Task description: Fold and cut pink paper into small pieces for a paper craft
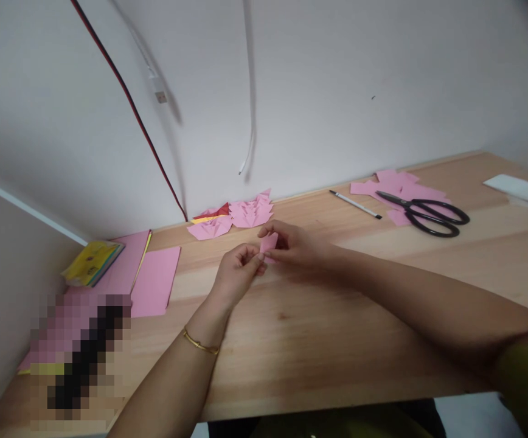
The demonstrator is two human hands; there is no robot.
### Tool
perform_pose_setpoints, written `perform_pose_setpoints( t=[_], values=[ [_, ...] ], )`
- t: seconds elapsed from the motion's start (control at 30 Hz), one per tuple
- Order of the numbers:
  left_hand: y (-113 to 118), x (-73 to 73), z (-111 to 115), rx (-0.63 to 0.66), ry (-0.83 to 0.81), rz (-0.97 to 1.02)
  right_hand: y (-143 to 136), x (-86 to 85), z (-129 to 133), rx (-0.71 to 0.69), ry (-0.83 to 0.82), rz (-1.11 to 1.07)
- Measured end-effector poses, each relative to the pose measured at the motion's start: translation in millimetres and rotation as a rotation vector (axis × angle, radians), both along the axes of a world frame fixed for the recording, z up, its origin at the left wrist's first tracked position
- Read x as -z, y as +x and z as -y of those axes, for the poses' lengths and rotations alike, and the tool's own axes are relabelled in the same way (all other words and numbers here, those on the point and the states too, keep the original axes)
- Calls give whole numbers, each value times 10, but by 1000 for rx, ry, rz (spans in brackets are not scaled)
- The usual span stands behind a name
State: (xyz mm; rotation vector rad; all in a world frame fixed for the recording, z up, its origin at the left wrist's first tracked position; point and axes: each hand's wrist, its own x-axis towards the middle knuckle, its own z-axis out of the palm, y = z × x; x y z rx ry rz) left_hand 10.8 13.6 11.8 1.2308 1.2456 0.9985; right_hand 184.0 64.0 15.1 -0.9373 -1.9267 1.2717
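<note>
A small piece of pink paper (pixel 268 243) is held between both hands over the middle of the wooden table. My left hand (pixel 241 267), with a gold bangle at its wrist, pinches the paper's lower left edge between thumb and fingers. On the other side my right hand (pixel 294 244) grips it, thumb below and index finger curled over the top. Just beyond the hands lie several folded pink paper pieces (pixel 251 212) against the wall, with a red and yellow folded piece (pixel 211 214) on top at their left.
Black-handled scissors (pixel 423 213) rest on pink paper scraps (pixel 396 182) at the back right, beside a pen (pixel 355 204). Pink sheets (pixel 154 283) and a yellow packet (pixel 93 263) lie at left, near a blurred-out dark patch. Cables (pixel 249 91) hang along the wall.
</note>
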Motion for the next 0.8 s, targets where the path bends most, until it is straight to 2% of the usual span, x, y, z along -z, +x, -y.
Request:
perform_pose_setpoints(
  t=[0.2,0.3,0.47,0.6,0.8],
  values=[
    [-13,42,0,17,61,-82,0,32,-40,-93,-148,-81],
    [3,24,5,22,81,-129,7,7,-25,-134,-93,-7],
    [14,0,15,45,103,-282,9,-12,15,-67,47,128],
    [-3,-47,28,85,143,-378,14,-34,27,-97,105,156],
    [-49,-120,26,140,126,-358,31,-75,16,-128,126,188]
  ],
)
